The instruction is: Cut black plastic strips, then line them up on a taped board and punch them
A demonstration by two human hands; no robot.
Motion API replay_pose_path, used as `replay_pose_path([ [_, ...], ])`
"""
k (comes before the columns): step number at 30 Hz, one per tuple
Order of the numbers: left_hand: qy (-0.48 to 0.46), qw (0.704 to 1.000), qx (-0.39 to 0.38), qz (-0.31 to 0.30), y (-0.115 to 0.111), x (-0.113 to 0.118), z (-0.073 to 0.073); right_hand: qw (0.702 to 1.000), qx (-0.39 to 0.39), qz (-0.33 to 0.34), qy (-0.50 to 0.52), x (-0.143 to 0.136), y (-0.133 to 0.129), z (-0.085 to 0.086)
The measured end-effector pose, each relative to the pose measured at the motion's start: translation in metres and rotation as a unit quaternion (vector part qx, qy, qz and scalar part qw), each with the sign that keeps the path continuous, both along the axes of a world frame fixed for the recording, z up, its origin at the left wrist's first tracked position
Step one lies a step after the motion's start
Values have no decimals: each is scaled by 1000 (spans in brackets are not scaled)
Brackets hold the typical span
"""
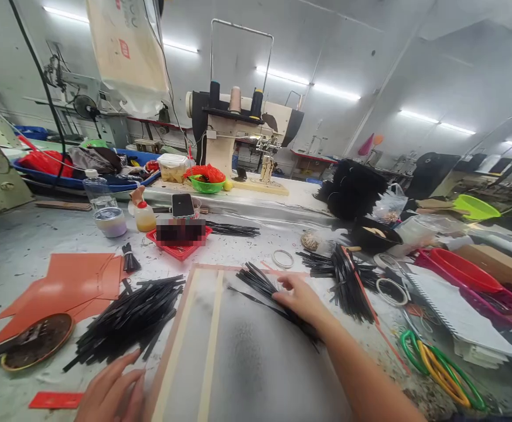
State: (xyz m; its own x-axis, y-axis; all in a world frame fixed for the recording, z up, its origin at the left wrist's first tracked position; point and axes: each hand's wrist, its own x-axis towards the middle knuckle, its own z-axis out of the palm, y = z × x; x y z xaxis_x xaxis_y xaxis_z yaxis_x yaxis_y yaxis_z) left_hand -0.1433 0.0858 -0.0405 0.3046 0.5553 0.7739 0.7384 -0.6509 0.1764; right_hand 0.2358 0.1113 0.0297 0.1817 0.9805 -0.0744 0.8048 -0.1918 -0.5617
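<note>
My right hand (302, 300) is over a small bundle of thin black strips (256, 280) on the pale board (238, 363), its fingers bent and closed on them. The strips run under the palm, and one lies a little apart. My left hand (115, 390) is low at the left edge of the board, fingers loosely stretched and apart, with nothing visible in them. Just beyond it lies a large heap of black strips (128, 319). Two lengths of cream tape (210, 346) run along the board's left side.
Left are orange sheets (82, 281), a round glue dish with a brush (40, 343) and a red strip (56, 400). Behind stand a red tray (179, 251), bottles and a sewing machine (221, 135). Right are more black strips (350, 287), tape rolls, white paper (462, 316) and green-handled scissors (440, 369).
</note>
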Motion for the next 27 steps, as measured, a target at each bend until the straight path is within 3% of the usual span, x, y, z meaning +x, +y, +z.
replay_pose_path([
  [5,-6,1000,-7,4,-5,4,3,999,-34,40,2,-28,10,-2],
  [12,2,1000,0,1,-8,7,6,995,-75,57,-16,-24,16,-2],
  [18,-8,1000,-16,4,-8,8,5,988,-112,80,-66,-24,20,8],
  [27,-3,1000,-23,3,-2,7,0,982,-107,69,-142,-48,16,10],
])
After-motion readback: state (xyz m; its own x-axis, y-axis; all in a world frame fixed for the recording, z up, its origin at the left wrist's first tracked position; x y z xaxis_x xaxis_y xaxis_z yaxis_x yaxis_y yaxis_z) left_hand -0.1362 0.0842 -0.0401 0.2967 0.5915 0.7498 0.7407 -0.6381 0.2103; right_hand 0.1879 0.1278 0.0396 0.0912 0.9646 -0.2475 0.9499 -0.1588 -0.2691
